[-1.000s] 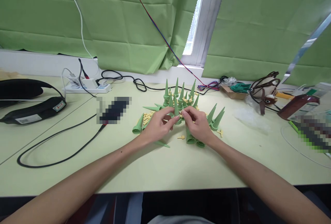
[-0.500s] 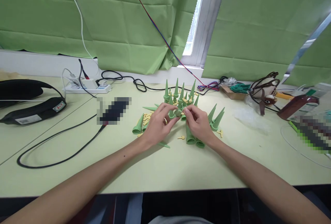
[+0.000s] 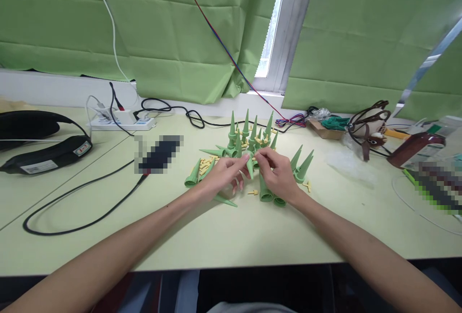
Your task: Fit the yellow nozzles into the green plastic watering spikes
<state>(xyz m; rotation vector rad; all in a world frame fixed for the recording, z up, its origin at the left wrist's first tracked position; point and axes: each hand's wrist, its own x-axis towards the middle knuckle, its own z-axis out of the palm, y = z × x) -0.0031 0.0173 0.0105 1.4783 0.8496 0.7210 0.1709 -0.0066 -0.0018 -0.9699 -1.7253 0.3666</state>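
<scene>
No legible text; black device (image 3: 43, 159) labels unreadable.

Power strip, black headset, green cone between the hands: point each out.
power strip (image 3: 142, 123): head view, white body, right end.
black headset (image 3: 61, 154): head view, front housing.
green cone (image 3: 250, 168): head view, mid-shaft.

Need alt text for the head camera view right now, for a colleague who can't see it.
Two bare hands meet over a pale green table: the right hand pinches a small green cone, and the left hand touches it with its fingertips. Behind stand upright cones, with yellow pegs scattered around and cones lying flat.
</scene>
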